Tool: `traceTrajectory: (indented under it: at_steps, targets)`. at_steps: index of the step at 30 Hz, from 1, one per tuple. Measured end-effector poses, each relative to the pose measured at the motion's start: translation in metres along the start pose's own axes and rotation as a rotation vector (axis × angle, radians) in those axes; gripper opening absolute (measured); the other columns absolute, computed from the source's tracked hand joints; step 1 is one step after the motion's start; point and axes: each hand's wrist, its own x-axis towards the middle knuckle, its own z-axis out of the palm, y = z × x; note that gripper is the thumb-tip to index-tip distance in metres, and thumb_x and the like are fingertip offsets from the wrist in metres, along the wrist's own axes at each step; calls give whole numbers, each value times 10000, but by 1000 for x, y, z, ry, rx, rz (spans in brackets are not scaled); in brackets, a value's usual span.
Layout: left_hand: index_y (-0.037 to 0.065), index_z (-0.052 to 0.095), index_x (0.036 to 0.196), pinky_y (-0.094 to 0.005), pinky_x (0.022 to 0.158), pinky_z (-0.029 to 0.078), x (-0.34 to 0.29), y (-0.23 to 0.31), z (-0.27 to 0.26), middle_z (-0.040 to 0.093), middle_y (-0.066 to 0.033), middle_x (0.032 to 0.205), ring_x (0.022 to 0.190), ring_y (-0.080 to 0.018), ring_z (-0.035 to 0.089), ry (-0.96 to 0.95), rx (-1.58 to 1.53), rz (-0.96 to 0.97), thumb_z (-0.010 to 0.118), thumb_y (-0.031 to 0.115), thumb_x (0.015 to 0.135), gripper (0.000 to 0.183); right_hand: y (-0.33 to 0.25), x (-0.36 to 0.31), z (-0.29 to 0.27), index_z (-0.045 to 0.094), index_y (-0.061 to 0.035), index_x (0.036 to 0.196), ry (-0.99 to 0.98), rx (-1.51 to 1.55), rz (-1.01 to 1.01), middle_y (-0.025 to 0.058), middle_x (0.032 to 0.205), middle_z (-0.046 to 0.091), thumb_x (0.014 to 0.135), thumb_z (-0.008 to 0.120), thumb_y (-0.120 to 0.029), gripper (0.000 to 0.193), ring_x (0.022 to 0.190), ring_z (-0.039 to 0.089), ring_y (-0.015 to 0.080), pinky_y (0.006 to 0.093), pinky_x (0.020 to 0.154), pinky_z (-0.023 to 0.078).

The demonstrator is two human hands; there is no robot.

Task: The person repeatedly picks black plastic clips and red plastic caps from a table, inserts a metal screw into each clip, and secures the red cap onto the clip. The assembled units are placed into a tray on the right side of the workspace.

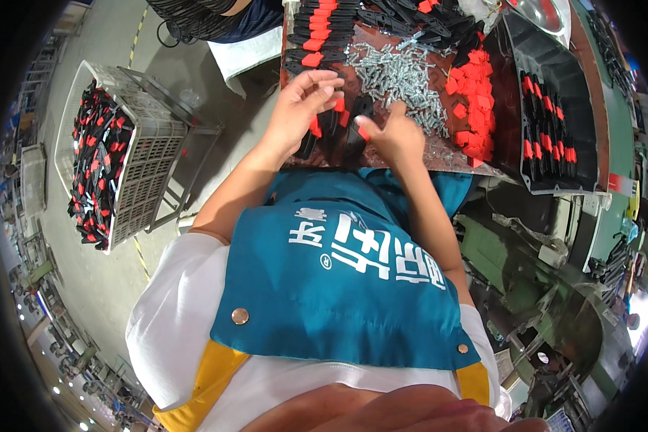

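My left hand (302,108) is over the near left part of the work table, fingers loosely curved and apart, with nothing visible in it. Under and beside it lie black plastic clamp parts with red tips (315,128). My right hand (396,137) is open, its thumb stretched toward a black clamp part (358,129) at the table's near edge. Its index finger reaches the near side of a heap of small silver metal pieces (396,75), which look like springs or pins. Right of the heap lies a pile of small red plastic pieces (474,101).
A row of black clamp parts with red tips (317,36) lines the table's far left. At right, a black bin (554,65) holds similar parts. A light plastic crate (151,151) full of them stands left on a metal frame. Another person (230,21) is at the far left.
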Motion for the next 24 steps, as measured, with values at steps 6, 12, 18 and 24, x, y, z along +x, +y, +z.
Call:
traceTrajectory:
  at_steps: [6, 12, 18, 24]
  targets:
    - [16, 562, 1144, -317, 883, 495, 14, 1, 0, 626, -112, 1100, 946, -181, 623, -8, -55, -37, 558, 120, 936, 233, 28, 110, -13, 544, -17, 927, 339, -136, -363, 167, 842, 624, 796, 682, -316, 355, 837, 600, 349, 439, 720, 482]
    - [14, 570, 1109, -313, 868, 502, 10, 10, -2, 632, -99, 1032, 932, -170, 620, 10, -91, -58, 553, 118, 941, 198, 29, 215, 21, 568, -29, 951, 343, -316, -411, 124, 955, 586, 755, 706, -243, 322, 897, 584, 332, 410, 736, 511]
    - [9, 582, 1082, -301, 861, 503, 20, 5, -11, 634, -97, 1029, 915, -163, 623, 64, -74, -54, 548, 110, 943, 175, 35, 217, 9, 529, 6, 919, 193, -298, -229, 184, 867, 649, 702, 698, -247, 374, 858, 639, 335, 414, 714, 544]
    - [29, 547, 1138, -292, 890, 466, 25, -2, 39, 600, -47, 1101, 991, -138, 584, 61, -24, -71, 525, 176, 965, 228, 30, 103, -36, 606, 17, 963, -162, 821, -205, 53, 783, 623, 826, 667, -183, 250, 752, 563, 133, 270, 684, 451]
